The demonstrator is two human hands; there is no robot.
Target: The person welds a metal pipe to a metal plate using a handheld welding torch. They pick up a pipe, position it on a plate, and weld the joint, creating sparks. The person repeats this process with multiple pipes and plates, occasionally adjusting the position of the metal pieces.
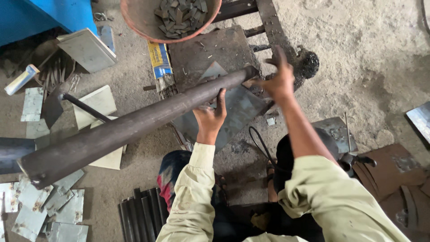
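A long dark steel pipe (pixel 130 127) lies slantwise from lower left to upper middle. My left hand (pixel 210 114) grips it from below, near its far third, thumb up against its side. My right hand (pixel 278 80) rests at the pipe's far end, fingers spread over it and over a grey steel plate (pixel 242 110) lying flat beneath. The pipe's far end sits on that plate.
A reddish bowl (pixel 134 20) of small metal pieces stands at the top. A pack of welding rods (pixel 160 62), a hammer (pixel 67 101), cut steel sheets (pixel 49 206), short pipes (pixel 143 213), and rusty plates (pixel 389 170) at right lie on the dusty floor.
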